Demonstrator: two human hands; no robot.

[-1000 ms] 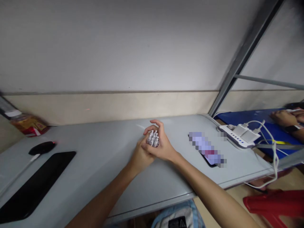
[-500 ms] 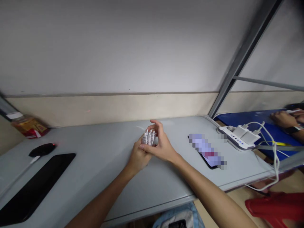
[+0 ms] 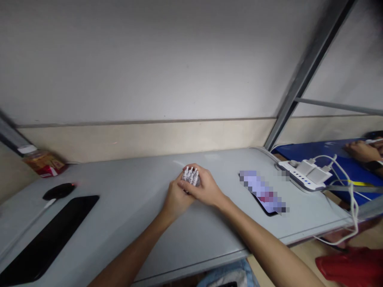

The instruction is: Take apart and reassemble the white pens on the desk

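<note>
Both hands are cupped together above the middle of the grey desk (image 3: 134,223). Between them is a small white bundle (image 3: 191,176) with several slim, knobbly prongs pointing up; I cannot make out its kind. My left hand (image 3: 176,199) wraps it from the left and below, its fingers mostly hidden. My right hand (image 3: 206,187) closes round it from the right, with the thumb across the front and the fingers curled behind. The bundle's lower part is covered by the hands.
A phone (image 3: 263,193) and a white power strip (image 3: 302,177) with plugs lie to the right. At left are a bottle (image 3: 44,162), a black mouse-like device (image 3: 60,191) with a cable, and a long black pad (image 3: 50,239). Another person's hand (image 3: 362,151) rests on a blue table.
My right hand's fingers, raised and apart before, have closed round the white bundle. My left hand still holds it. The whole view has shifted slightly.
</note>
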